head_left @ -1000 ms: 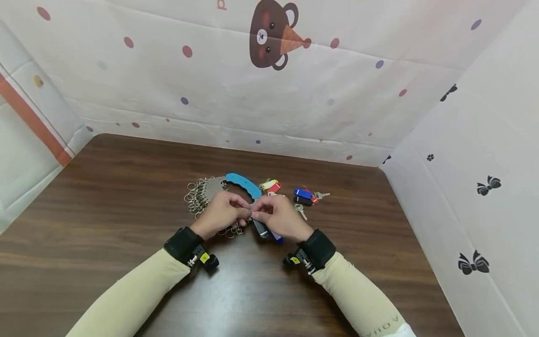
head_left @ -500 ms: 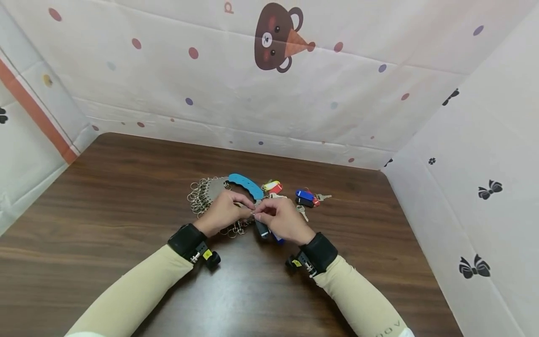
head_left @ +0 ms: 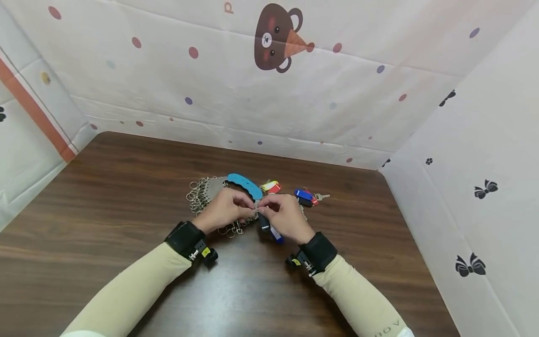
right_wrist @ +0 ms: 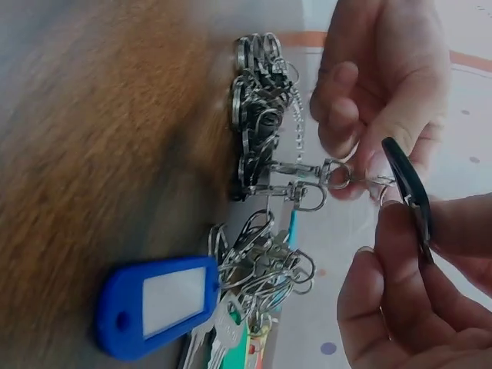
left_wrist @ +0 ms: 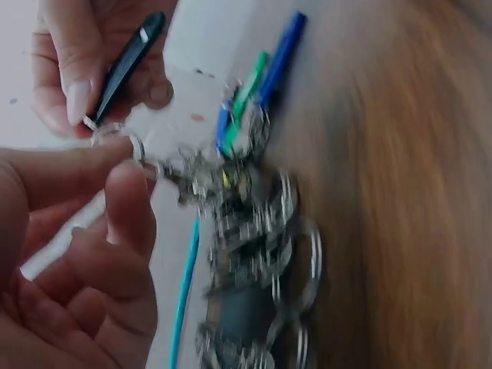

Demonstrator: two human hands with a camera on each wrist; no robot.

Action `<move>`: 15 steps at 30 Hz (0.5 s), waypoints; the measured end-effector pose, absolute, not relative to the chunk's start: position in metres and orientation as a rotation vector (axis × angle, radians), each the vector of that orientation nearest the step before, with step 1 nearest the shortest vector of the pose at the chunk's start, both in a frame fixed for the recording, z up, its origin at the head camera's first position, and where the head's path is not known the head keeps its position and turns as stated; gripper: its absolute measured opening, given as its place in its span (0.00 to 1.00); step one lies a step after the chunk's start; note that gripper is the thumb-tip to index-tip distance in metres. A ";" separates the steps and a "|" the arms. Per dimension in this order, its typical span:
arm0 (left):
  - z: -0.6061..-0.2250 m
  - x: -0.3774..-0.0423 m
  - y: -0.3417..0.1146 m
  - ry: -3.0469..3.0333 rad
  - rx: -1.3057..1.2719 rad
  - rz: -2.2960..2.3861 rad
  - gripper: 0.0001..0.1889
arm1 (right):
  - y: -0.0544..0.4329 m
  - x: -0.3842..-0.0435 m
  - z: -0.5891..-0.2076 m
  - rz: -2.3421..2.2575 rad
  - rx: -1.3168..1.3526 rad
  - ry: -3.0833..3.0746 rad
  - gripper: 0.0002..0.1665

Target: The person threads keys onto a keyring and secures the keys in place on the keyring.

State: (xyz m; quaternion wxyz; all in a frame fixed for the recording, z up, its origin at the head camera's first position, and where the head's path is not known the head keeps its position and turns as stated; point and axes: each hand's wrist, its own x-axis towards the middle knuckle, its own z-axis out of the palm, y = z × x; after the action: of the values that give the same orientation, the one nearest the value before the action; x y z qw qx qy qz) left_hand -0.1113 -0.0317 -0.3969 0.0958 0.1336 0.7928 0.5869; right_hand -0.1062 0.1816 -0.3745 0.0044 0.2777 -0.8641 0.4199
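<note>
My left hand [head_left: 223, 208] pinches a small metal split ring [left_wrist: 138, 146] between thumb and forefinger. The ring hangs off a swivel clasp at the edge of a grey metal plate [head_left: 214, 188] with a blue grip [head_left: 245, 184]. Fingertip to fingertip with it, my right hand [head_left: 287, 217] pinches a black key tag [right_wrist: 411, 188] by its ring end, right at the split ring. Several clasps with rings [head_left: 195, 196] fringe the plate. Below the right hand lies a blue key tag [right_wrist: 157, 307] with a white label, beside silver keys [right_wrist: 223, 334].
Yellow [head_left: 269, 185] and red [head_left: 274, 188] tags lie just beyond the right hand. Farther right is a small pile with a blue tag [head_left: 303, 194], a black tag [head_left: 305, 202] and a key [head_left: 322, 196]. Printed cloth walls [head_left: 210, 75] bound the brown table [head_left: 358, 224].
Both hands have shifted slightly farther from me, and the black tag has swung up with the right fingers. A loose key at the right is now mostly hidden behind the right hand.
</note>
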 end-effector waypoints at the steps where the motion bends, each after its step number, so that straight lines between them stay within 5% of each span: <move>1: -0.396 -0.111 -0.032 2.367 0.393 1.733 0.03 | 0.181 -0.106 -0.375 1.315 0.885 -2.717 0.06; 8: -0.392 -0.106 -0.023 2.460 0.249 1.686 0.05 | 0.184 -0.105 -0.379 0.945 1.155 -2.840 0.06; 15: -0.383 -0.091 -0.034 2.802 0.442 1.154 0.06 | 0.204 -0.107 -0.370 0.831 1.054 -3.098 0.07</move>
State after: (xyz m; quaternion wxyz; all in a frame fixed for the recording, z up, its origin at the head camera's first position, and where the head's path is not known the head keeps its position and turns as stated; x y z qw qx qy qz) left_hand -0.0909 -0.0338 -0.3834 0.0395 0.1443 0.9142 0.3765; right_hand -0.1068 0.2037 -0.3701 -0.1170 0.3099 -0.9114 0.2443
